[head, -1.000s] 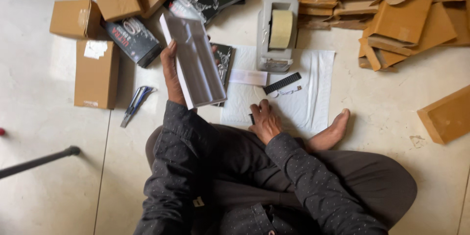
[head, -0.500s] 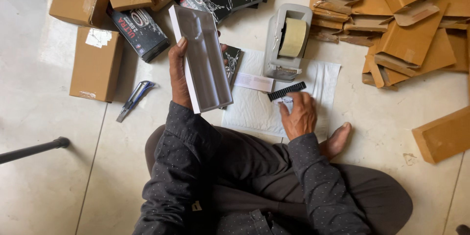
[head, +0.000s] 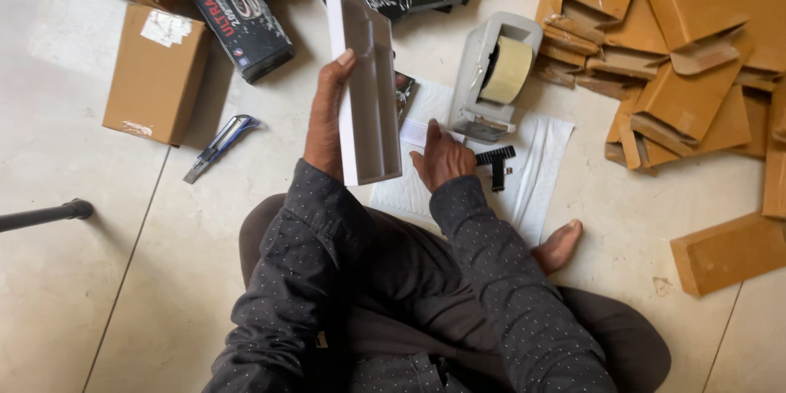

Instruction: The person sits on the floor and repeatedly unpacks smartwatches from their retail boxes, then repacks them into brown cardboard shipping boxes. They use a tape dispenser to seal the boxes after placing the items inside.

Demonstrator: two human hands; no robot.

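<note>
You are holding the tray point(head: 370, 102) upright in your left hand point(head: 327, 123), fingers closed on its edge, while your right hand point(head: 443, 157) is pressing down, empty, beside the black comb point(head: 494, 156) on the floor; grasping it likely comes next.

A long white moulded tray point(head: 370, 98) — shallow, with recessed compartments — stands tilted on end above the floor, its hollow side facing right, gripped along its left edge. Just right of it, a small black comb-like strip point(head: 496, 155) lies flat on a white padded sheet point(head: 540, 155) spread on the floor — a shorter black piece point(head: 498, 178) touches it, pointing downward.
</note>
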